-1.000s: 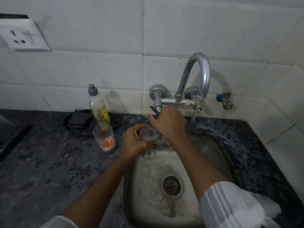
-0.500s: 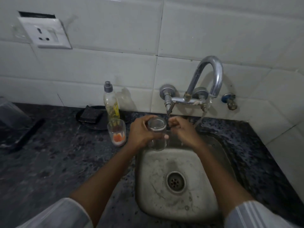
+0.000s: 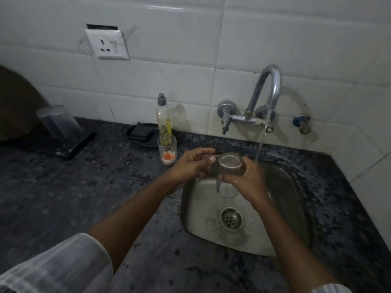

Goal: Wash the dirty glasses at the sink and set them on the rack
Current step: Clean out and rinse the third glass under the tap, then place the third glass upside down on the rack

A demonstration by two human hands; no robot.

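Fingers [image 3: 243, 176] of the right hand [image 3: 247, 180] curl round the far side of the glass [image 3: 229, 174], thumb across its front, so that hand carries it. The left hand [image 3: 190, 166] sits just beside the rim with its fingers loosely bent; the thumb tip touches or nearly touches the rim, and whether it truly pinches the glass I cannot tell.

From the head view, the only one given, the glass is upright and held over the back of the sink [image 3: 203, 229], mouth up. Water runs from the tap [image 3: 268, 92] and falls just right of the glass, past the right wrist, not into the mouth.

Risks, as I judge them: wet glass in a one-handed hold may slip and strike the steel basin or the stone edge. Swinging it under the stream too fast could knock the rim against the spout. Water hitting the wrist may splash onto the counter [image 3: 84, 197].

A second glass [image 3: 167, 151], with orange residue, stands on the counter close to the left hand, beside the soap bottle [image 3: 164, 117]; a careless elbow or backhand could topple either. An upturned tumbler [image 3: 57, 121] stands far left.
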